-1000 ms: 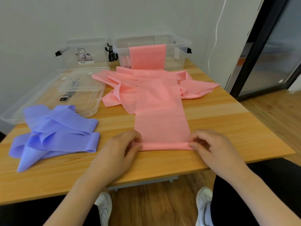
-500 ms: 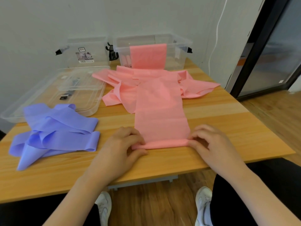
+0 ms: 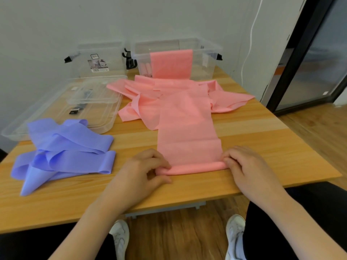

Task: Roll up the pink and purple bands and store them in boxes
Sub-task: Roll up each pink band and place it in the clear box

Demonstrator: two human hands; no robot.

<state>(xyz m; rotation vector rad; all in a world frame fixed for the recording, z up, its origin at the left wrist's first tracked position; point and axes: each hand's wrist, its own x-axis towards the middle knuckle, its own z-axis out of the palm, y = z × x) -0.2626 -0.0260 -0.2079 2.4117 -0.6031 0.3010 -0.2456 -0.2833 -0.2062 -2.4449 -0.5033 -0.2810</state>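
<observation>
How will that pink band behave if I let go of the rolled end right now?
The pink band looks thin and floppy, lying in loose folds, so the small roll pinched by the left hand and right hand would probably spring open. It likely weighs little and may slide on the smooth table.

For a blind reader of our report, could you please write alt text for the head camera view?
Both hands, left hand and right hand, pinch the ends of a pink band whose near end is rolled, on a wooden table. A loose purple band lies left; clear boxes stand behind.
</observation>
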